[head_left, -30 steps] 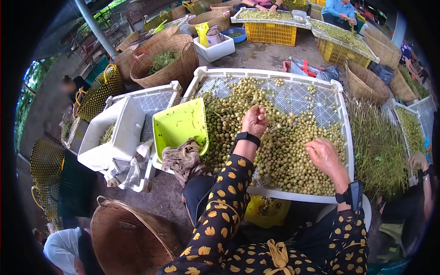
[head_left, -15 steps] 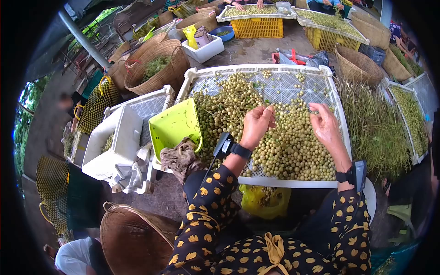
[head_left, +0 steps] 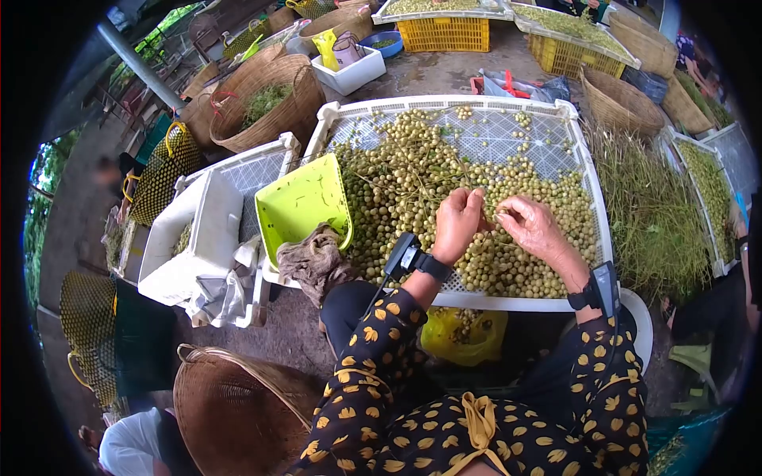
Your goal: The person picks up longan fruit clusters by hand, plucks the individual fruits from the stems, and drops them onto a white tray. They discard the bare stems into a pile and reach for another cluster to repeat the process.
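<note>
A white slatted tray (head_left: 472, 302) in front of me holds a heap of small round yellow-green fruits (head_left: 508, 274), some with thin stems among them at the left. My left hand (head_left: 459, 225) hovers over the middle of the heap, its fingers closed in a pinch. Close by on the right, my right hand (head_left: 541, 232) has thumb and fingertips pressed together, facing the left. What lies between the fingertips of either hand is too small to make out. A lime-green scoop-like bin (head_left: 298, 202) rests at the tray's left edge, with a crumpled brown cloth (head_left: 316, 260) against it.
Left of the tray stand a white foam box (head_left: 178, 238) and a wicker basket (head_left: 294, 107) with greenery. A bundle of stalks (head_left: 643, 214) lies along the right. Under the tray hangs a yellow plastic bag (head_left: 464, 337). A large basket (head_left: 238, 412) is at the lower left.
My hands have come closer together and a little lower over the fruits. My right hand has gone from loosely parted fingers to a pinch. The view has shifted slightly.
</note>
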Demonstrator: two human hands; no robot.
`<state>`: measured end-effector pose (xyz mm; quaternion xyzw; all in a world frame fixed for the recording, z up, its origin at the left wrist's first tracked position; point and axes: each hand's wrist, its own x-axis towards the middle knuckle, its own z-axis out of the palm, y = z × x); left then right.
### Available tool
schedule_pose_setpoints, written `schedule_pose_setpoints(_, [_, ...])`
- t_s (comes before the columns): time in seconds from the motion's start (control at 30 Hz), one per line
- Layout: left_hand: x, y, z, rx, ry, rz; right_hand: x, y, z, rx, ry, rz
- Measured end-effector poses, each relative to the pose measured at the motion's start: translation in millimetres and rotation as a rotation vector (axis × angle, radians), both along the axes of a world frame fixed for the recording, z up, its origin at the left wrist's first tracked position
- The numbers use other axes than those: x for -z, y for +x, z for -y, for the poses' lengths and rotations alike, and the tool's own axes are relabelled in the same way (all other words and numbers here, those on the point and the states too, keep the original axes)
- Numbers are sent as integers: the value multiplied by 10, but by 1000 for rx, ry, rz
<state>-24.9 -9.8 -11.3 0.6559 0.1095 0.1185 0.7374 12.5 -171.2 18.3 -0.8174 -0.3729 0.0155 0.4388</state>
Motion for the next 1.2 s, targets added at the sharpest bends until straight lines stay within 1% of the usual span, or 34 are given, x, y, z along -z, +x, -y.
schedule_pose_setpoints(0.03, [4,10,-10,-9,-4,9,-12,-28,-10,15,-11,-54])
schedule_pose_setpoints(0.1, [13,42,-26,-42,20,22,-2,-56,-25,73,-54,-28])
schedule_pose_setpoints(0.17, [26,58,-45,-106,145,75,34,-64,-30,104,-72,-4])
schedule_pose_setpoints(0.3, [60,117,-115,-240,374,176,114,-88,-30,94,99,-179])
schedule_pose_setpoints(0.33, [49,120,-125,-268,435,202,120,-84,-27,90,76,-211])
schedule_pose_setpoints(0.37, [45,113,-111,-269,379,197,139,-66,-16,85,54,-242])
schedule_pose_setpoints(0.47, [-84,64,-118,-268,356,143,124,-49,8,73,11,-353])
schedule_pose_setpoints(0.53, [71,154,-113,-292,368,174,55,-56,19,101,26,-474])
schedule_pose_setpoints(0.57, [160,203,-113,-303,375,191,78,-26,37,113,44,-473])
schedule_pose_setpoints(0.63, [86,182,-68,-277,334,160,134,60,107,138,83,-471])
schedule_pose_setpoints(0.73, [62,212,-68,-257,207,141,173,157,198,258,421,-608])
schedule_pose_setpoints(0.77, [68,227,-77,-254,155,140,185,210,222,314,575,-706])
schedule_pose_setpoints(0.87, [21,217,-30,-183,156,160,54,187,263,232,410,-683])
schedule_pose_setpoints(0.9, [-29,196,7,-167,149,147,19,164,234,185,252,-615])
schedule_pose_setpoints(0.93, [-74,164,42,-167,204,143,-25,106,171,142,200,-572])
schedule_pose_setpoints(1.0, [-157,106,88,-169,313,137,-25,54,103,7,181,-516])
schedule_pose_setpoints(1.07, [27,179,84,-189,436,174,-40,-1,24,31,167,-435])
schedule_pose_setpoints(1.13, [23,190,96,-231,583,228,25,18,-24,57,179,-356])
schedule_pose_setpoints(1.17, [31,170,124,-192,471,163,139,60,-43,58,288,-318])
schedule_pose_setpoints(1.2, [32,174,117,-189,460,172,145,70,-32,68,271,-308])
